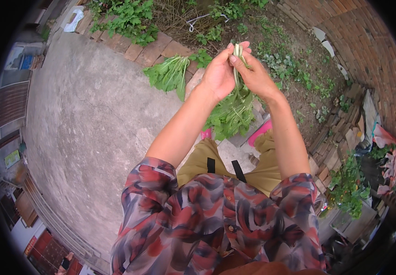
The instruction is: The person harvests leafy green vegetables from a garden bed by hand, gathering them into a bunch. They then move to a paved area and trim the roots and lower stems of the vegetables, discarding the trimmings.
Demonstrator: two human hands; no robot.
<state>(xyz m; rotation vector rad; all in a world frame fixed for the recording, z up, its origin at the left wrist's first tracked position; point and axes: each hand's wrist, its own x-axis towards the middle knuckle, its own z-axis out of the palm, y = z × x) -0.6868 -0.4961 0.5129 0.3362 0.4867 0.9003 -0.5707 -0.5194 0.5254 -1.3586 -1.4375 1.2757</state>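
Observation:
Both my hands meet around the pale stems of a bunch of leafy greens (234,113), whose leaves hang down between my forearms. My left hand (221,75) cups the stems from the left, palm up and fingers spread behind them. My right hand (254,74) pinches the stems with its thumb across the front. Another bunch of leafy greens (169,74) lies on the concrete at the brick edging, left of my hands. Pink shoes (259,133) show beneath the hanging leaves.
A brick border (150,51) separates the concrete yard (91,103) from a soil bed (287,44) with small plants. A white plastic bag (74,20) lies at the upper left. Stacked bricks (335,134) and a brick wall (366,41) stand at the right.

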